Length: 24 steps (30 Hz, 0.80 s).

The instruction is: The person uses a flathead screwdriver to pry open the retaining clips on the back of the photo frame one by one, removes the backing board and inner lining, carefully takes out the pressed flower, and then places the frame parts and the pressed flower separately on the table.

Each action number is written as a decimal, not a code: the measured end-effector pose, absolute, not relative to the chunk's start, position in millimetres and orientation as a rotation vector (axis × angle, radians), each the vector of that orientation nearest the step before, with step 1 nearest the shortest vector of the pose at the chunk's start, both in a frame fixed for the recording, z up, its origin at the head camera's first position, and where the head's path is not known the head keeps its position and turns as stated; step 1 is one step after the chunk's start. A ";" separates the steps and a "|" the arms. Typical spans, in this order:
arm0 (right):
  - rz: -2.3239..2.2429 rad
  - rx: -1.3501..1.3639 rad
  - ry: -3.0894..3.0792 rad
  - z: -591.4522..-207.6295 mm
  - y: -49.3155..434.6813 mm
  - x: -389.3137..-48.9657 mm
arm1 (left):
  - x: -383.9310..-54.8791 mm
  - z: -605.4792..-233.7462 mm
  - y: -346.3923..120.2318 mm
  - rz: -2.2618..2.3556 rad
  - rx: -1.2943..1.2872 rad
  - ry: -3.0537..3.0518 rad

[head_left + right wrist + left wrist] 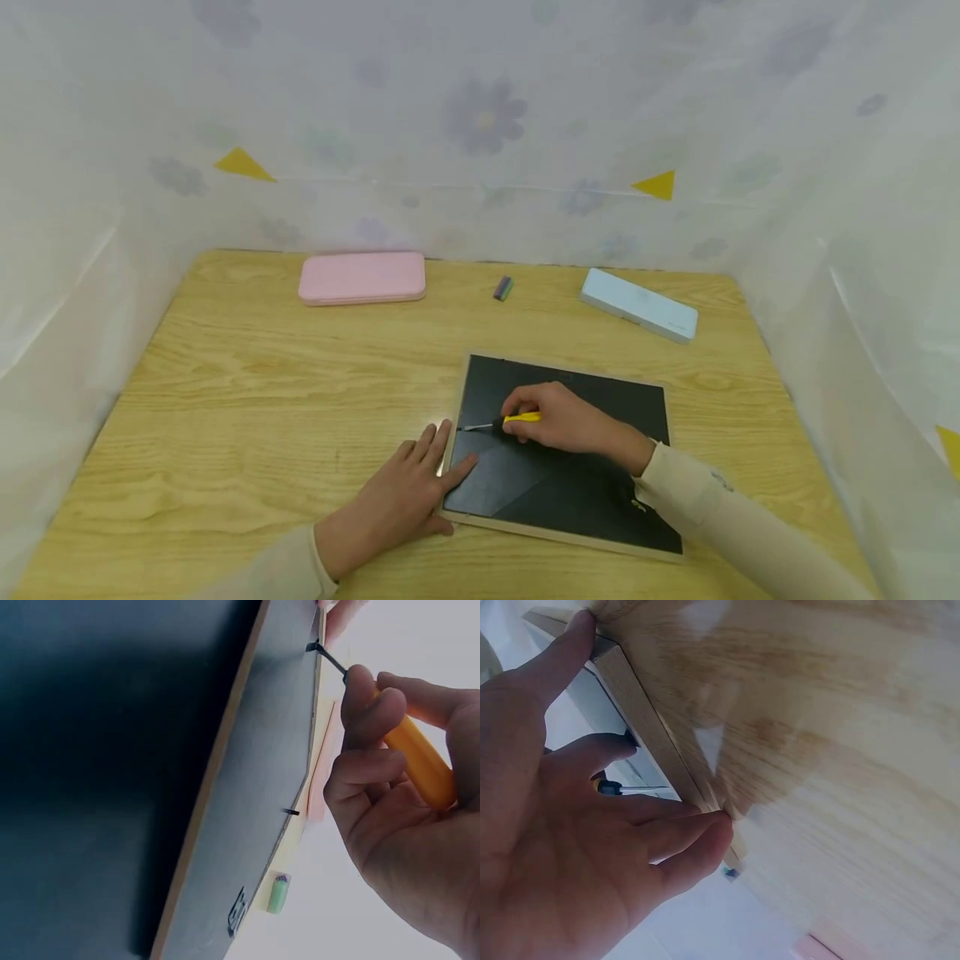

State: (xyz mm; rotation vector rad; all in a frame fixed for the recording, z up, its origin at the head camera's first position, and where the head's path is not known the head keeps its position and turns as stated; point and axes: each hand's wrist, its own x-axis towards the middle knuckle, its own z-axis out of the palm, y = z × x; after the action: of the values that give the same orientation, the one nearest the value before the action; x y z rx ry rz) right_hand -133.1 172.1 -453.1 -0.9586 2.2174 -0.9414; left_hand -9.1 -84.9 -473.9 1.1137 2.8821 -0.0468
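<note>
A picture frame (570,541) lies face down, its black backing board (517,483) upward inside a pale wooden rim. My right hand (566,418) grips a screwdriver (424,761) by its yellow handle. The screwdriver's metal tip meets a small dark tab (311,647) at the frame's left edge. My left hand (401,498) rests at that same side with fingers extended. One of its fingers reaches over the board, the others lie along the outer edge, and the thumb (574,645) touches the near corner.
Toward the back of the wooden table (262,400) lie a pink case (362,277), a small purple-and-green block (503,288) and a light blue case (639,303). Another tab (292,812) and a hanger (237,911) sit on the board. Flowered sheeting (480,167) encloses the table.
</note>
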 end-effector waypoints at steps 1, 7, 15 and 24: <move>-0.943 -0.959 2.219 -453.2 172.5 -132.1 | -8.8 -474.0 -85.2 -0.049 1.126 2.882; -0.941 -0.963 2.206 -455.1 173.1 -127.7 | -5.6 -474.0 -85.6 -0.005 1.152 2.861; -0.939 -0.940 2.181 -456.5 173.3 -123.4 | -3.6 -474.4 -88.7 0.082 1.155 2.807; -0.947 -0.908 2.159 -460.9 171.2 -119.8 | -3.0 -475.5 -90.6 0.138 1.158 2.773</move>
State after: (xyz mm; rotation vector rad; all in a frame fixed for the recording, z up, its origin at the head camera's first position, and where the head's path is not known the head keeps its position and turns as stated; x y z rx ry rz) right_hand -119.8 171.2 -460.9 -0.9079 2.1594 -0.9472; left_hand -3.0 -90.6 -475.5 1.1577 2.7732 0.1381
